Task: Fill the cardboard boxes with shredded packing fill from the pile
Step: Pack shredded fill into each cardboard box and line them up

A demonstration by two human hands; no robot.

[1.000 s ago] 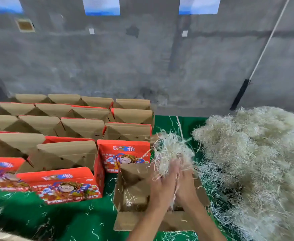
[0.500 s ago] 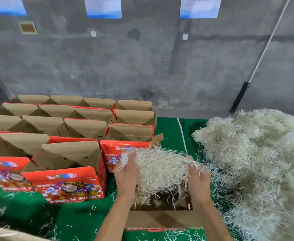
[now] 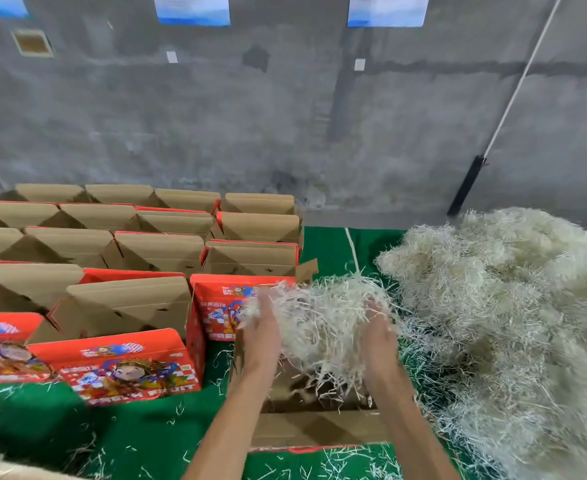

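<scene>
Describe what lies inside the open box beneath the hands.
Inside the box, only a few loose shreds and dark interior show. The fill clump, held between left hand and right hand, covers the rest.

Matt brown cardboard box (image 3: pixel 320 427), pale shredded paper fill (image 3: pixel 323 323), green cloth (image 3: pixel 146 434)
</scene>
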